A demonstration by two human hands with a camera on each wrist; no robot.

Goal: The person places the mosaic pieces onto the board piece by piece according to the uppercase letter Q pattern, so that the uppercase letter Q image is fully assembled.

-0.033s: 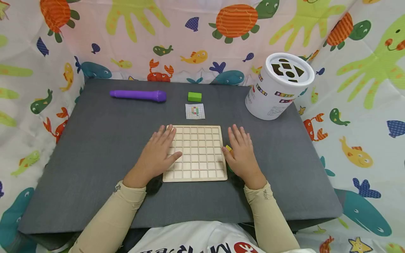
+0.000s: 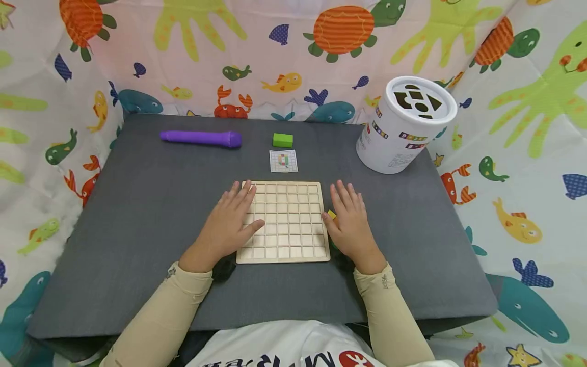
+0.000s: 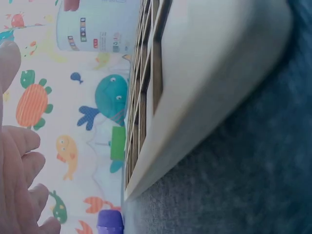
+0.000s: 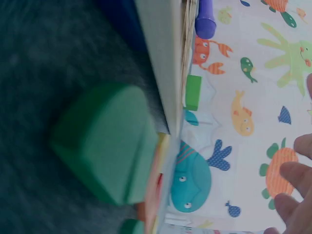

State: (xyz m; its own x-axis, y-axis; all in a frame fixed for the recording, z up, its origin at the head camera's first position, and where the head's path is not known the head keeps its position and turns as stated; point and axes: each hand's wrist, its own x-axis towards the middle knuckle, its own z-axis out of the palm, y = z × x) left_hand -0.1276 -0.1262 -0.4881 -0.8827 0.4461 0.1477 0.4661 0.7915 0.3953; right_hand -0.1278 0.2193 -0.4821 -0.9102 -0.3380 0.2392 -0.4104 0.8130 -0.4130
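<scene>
A wooden board (image 2: 289,223) with a grid of square cells lies on the grey table before the person. The left hand (image 2: 224,227) is over its left edge, fingers straight and thumb pointing inward across the cells. At the right edge is the right hand (image 2: 352,227), fingers extended, thumb tip close to the board's rim. Neither hand grips anything. Partly hidden beneath the right hand are a yellow piece (image 2: 331,214) and a green block (image 4: 105,141). The right wrist view also shows a blue piece (image 4: 124,22) beside the board, and reddish pieces (image 4: 151,190) behind the green block.
Beyond the board lies a small printed pattern card (image 2: 283,161), with a light-green block (image 2: 283,140) behind it. A purple microphone-shaped stick (image 2: 200,138) lies back left. A white bucket (image 2: 399,137) with shape holes in its lid stands back right. Printed curtains (image 2: 257,56) surround the table.
</scene>
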